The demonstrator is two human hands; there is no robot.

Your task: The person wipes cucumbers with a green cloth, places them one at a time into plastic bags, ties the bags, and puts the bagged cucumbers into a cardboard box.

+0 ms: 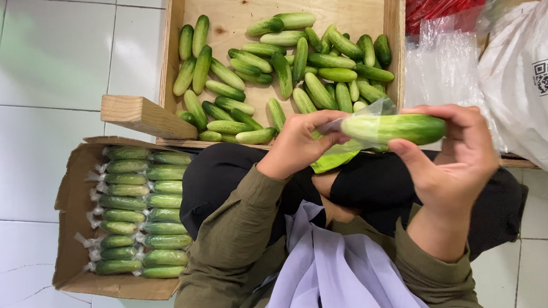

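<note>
Her right hand [456, 163] gripped a bagged cucumber [393, 129] while left hand [301, 143] fingers pinched the plastic at nine o'clock.

Above the lap, the right hand [456, 163] holds a cucumber [394, 129] level while the left hand [301, 143] pinches the clear plastic wrap [372, 110] at its end, a wooden crate [396, 35] of loose cucumbers [282, 72] beyond and a cardboard box [70, 208] of wrapped cucumbers [139, 211] on the floor alongside.

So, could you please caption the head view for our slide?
Left hand and right hand slip a cucumber into a clear bag above a crate.
</note>
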